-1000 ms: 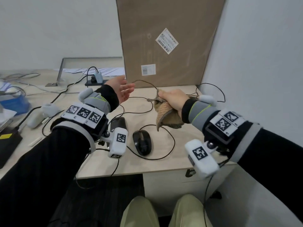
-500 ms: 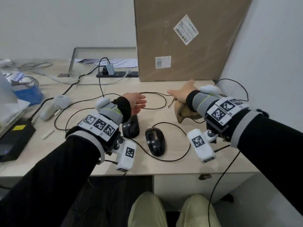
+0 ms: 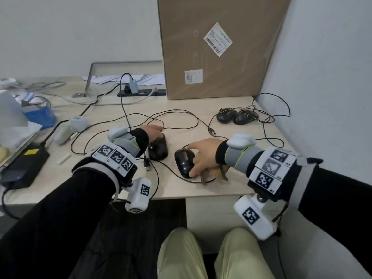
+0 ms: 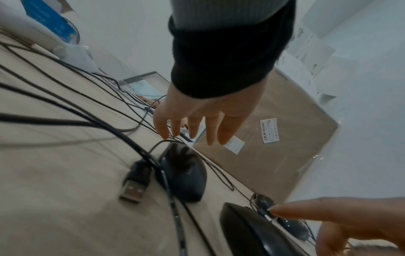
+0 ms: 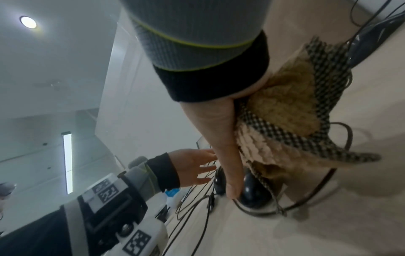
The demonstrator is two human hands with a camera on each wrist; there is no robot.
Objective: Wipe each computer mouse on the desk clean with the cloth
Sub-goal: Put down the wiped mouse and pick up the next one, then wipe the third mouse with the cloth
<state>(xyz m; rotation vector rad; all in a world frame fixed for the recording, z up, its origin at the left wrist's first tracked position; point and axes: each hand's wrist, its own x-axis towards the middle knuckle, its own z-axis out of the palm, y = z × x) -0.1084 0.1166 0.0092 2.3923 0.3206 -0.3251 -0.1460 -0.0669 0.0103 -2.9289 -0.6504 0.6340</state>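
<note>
While I watched the feed, the right hand (image 3: 203, 153) sat on the nearer black mouse (image 3: 184, 162), thumb down its left flank, with the cloth (image 5: 295, 110) bunched under the palm and gripped there. Cloth looked two-sided: a nubby tan pile and a black-and-white houndstooth weave with frayed edges. That mouse was glossy, rounded plastic, resting on the desk (image 3: 100, 178) near the front edge.

Left hand (image 3: 152, 131) was over the front of the second black mouse (image 3: 158, 148), fingers straight and spread, holding nothing; from the left wrist view I couldn't tell whether the fingertips touched it. The two mice lay side by side, slightly apart. Two more black mice (image 3: 237, 116) sat together, touching, well back toward the right wall.

Desk was pale wood-grain laminate, crossed with thin black cables (image 3: 181, 115); a bare USB plug (image 4: 136, 183) lay just beside the second mouse. A tall cardboard box (image 3: 217, 47) with barcode labels stood at the back, a black power strip (image 3: 141, 91) beside it. White controller (image 3: 69, 127), blue box (image 3: 41, 115) and a black flat device (image 3: 24, 168) sat left. Plain white walls.
</note>
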